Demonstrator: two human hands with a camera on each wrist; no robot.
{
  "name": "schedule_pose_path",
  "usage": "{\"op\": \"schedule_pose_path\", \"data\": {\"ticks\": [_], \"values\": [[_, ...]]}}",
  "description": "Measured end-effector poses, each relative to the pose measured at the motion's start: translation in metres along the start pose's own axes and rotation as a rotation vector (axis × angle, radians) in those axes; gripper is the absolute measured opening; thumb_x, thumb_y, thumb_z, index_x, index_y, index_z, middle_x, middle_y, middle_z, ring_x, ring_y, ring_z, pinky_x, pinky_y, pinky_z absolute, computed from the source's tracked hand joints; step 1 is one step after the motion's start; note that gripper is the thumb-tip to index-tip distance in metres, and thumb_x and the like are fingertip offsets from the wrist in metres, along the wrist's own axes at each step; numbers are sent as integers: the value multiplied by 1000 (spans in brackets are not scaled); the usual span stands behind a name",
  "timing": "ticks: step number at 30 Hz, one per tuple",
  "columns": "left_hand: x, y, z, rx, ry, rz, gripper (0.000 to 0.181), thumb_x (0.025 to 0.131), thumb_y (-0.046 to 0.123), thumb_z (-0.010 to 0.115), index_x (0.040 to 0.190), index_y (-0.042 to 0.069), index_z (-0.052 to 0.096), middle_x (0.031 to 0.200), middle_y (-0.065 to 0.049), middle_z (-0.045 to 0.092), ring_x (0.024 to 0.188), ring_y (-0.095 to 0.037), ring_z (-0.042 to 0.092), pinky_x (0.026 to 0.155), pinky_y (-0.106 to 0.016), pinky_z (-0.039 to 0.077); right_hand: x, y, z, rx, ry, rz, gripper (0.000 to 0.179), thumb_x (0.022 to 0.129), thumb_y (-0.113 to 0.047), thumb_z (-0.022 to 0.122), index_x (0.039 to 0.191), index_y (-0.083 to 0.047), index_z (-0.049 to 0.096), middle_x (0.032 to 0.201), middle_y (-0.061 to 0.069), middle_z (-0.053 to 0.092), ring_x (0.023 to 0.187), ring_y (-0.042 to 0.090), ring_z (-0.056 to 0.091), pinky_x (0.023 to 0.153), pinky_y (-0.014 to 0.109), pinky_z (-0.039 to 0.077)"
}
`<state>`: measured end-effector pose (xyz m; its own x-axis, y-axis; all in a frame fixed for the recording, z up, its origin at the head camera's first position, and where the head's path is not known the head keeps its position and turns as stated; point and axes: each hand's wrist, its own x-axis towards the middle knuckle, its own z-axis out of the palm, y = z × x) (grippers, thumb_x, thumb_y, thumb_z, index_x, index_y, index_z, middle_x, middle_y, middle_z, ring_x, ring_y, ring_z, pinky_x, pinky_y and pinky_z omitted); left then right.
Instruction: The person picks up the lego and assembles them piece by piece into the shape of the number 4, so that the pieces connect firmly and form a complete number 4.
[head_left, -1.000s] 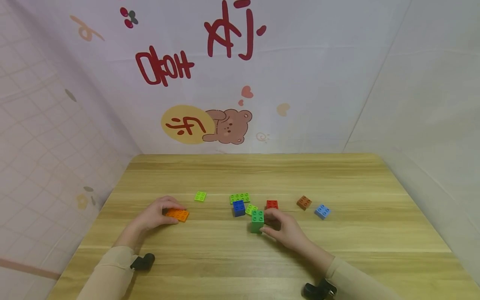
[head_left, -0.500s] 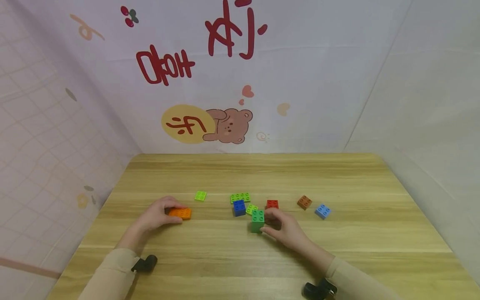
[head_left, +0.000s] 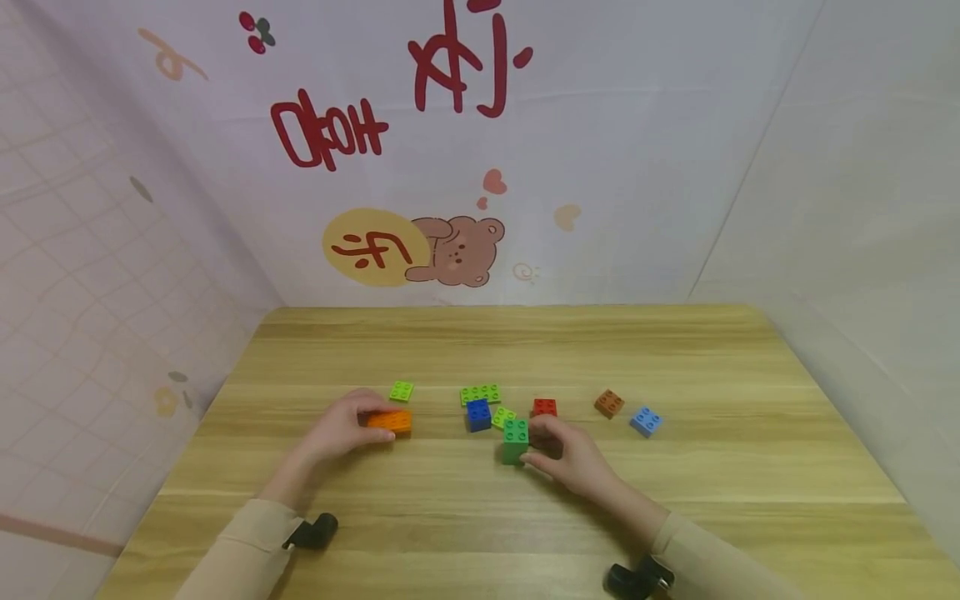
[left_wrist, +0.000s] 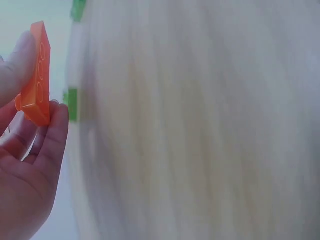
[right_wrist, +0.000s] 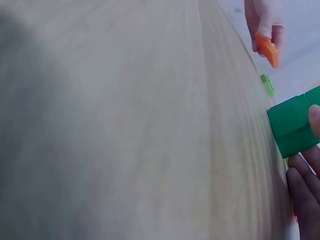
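My left hand [head_left: 339, 432] pinches an orange toy brick [head_left: 392, 422] between thumb and fingers, studs up in the head view. In the left wrist view the orange brick [left_wrist: 42, 75] is clear of the tabletop. My right hand [head_left: 576, 460] grips a tall green toy brick [head_left: 514, 451] by its right side. A seam crosses the green brick [right_wrist: 292, 125] in the right wrist view, with the thumb [right_wrist: 315, 117] on its face. Just behind it lie a dark blue brick [head_left: 477, 417], a small lime brick [head_left: 504, 417] and a red brick [head_left: 545, 407], the last partly hidden.
A long lime plate [head_left: 480, 395] lies behind the dark blue brick. Another lime brick [head_left: 402, 392] sits behind the orange one. Brown [head_left: 609, 403] and light blue [head_left: 646, 422] bricks lie at the right on the wooden table [head_left: 420, 533]. A printed cloth [head_left: 615, 167] hangs behind.
My left hand has carried the orange brick to the right, toward the middle of the table. The right hand and green brick have stayed in place.
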<state>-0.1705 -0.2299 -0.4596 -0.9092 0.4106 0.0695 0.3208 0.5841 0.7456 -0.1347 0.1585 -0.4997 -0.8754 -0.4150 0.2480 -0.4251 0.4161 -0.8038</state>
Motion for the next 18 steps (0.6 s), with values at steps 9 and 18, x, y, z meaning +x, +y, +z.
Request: {"op": "schedule_pose_path", "data": {"ticks": [9,18], "values": [[14,29,20,-18,0,13,40,79,16,85,117,11,75,106,1,65,97,-19,56,87,-38,49,0,0,0,2,2,-8,34,86,-16,79,116,-13,64,109,-2,69,100,17,67,88,35,56],[23,61,35,-30,8,61,37,80,20,84,116,14,75,109,1,62,101,-21,55,89,-41,49,0,-1,0,-7,-2,-3,34,86,-18,79,117,-13,64,109,-2,69,100,17,67,88,35,55]]}}
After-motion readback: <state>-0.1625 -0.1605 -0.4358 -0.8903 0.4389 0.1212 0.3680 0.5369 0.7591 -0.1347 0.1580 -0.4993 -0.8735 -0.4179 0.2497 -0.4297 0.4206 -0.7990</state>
